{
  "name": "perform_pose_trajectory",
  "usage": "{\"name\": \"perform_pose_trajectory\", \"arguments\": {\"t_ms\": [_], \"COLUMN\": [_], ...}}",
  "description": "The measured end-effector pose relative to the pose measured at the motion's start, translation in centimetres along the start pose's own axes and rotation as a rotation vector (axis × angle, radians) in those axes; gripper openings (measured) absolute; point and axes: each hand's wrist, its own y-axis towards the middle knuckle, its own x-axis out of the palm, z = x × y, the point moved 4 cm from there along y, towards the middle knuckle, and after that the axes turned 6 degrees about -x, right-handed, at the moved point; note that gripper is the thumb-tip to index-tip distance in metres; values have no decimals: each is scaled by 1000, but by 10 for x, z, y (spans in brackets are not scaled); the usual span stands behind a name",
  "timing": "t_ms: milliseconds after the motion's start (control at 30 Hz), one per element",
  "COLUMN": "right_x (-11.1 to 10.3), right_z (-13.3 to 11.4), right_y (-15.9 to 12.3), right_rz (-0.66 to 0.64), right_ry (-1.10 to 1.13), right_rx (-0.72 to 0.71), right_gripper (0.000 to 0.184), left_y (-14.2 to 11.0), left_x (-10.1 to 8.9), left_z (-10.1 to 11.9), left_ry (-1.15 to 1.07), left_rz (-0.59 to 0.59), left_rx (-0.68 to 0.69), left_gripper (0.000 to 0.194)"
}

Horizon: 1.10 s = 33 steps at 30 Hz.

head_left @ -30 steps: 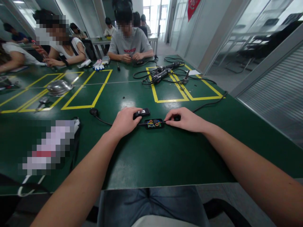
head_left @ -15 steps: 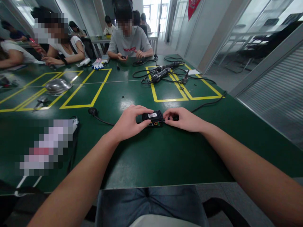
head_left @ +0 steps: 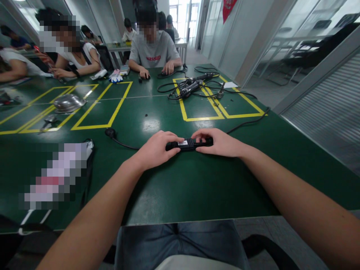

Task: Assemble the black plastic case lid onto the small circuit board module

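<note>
One left hand [head_left: 154, 150] and one right hand [head_left: 218, 142] hold one case [head_left: 187, 144].

Workshop, by appearance: green table [head_left: 213, 187], broad and shared; yellow tape [head_left: 205, 119], in rectangles, ten and two o'clock; black corded tools [head_left: 191, 90], one o'clock; people [head_left: 153, 48], seated, ten to eleven o'clock; glass partition [head_left: 317, 73], two to three o'clock.

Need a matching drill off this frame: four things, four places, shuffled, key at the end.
Things:
1. black case
2. metal dish
3. round black plug
4. red pennant

Places:
A. hanging near the picture's top edge
B. at a cord's end
C. in the left hand
D. on yellow tape

Pairs: 1-C, 2-D, 3-B, 4-A
</note>
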Motion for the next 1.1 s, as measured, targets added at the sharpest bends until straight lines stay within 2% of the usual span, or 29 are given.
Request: {"name": "perform_pose_trajectory", "arguments": {"t_ms": [233,767,1100], "right_x": [4,4,2], "right_z": [-3,1,-4], "right_y": [0,1,1], "right_rz": [25,66,58], "right_ry": [-72,-158,-134], "right_rx": [12,-32,-62], "right_gripper": [49,38,33], "left_y": [0,1,-2], "left_x": [1,1,2], "left_z": [0,8,9], "left_ry": [29,120,139], "left_rz": [5,-52,-51], "left_rx": [12,44,89], "left_gripper": [36,35,37]}}
